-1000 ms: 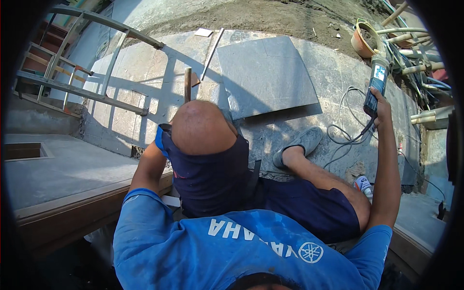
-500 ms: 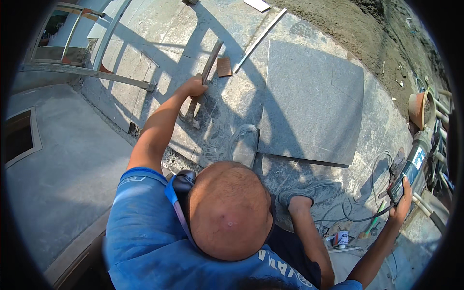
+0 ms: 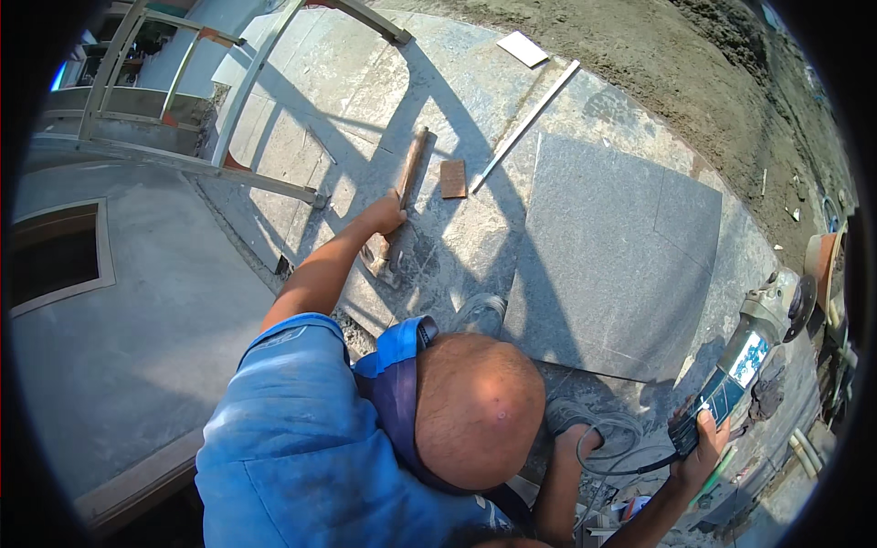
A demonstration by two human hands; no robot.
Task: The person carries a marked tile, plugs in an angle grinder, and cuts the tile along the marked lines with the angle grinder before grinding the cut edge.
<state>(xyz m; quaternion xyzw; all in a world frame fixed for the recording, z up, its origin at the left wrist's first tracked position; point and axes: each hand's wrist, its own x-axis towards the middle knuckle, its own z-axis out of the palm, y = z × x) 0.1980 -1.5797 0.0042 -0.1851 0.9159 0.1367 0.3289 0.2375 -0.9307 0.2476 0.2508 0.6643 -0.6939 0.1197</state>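
Left hand (image 3: 385, 215): closed round hammer (image 3: 413, 169). Right hand (image 3: 702, 447): closed round angle grinder (image 3: 738, 367). Grey slab (image 3: 621, 256) lies between, edges apart.

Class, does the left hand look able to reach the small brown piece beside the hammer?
Probably yes: the small brown piece lies close to the left hand, nothing visibly between, though that hand grips the hammer.

A metal frame (image 3: 274, 184) fills the upper left; a small brown piece (image 3: 453, 180) lies beside a long white strip (image 3: 525, 126), near bare soil (image 3: 630, 41).
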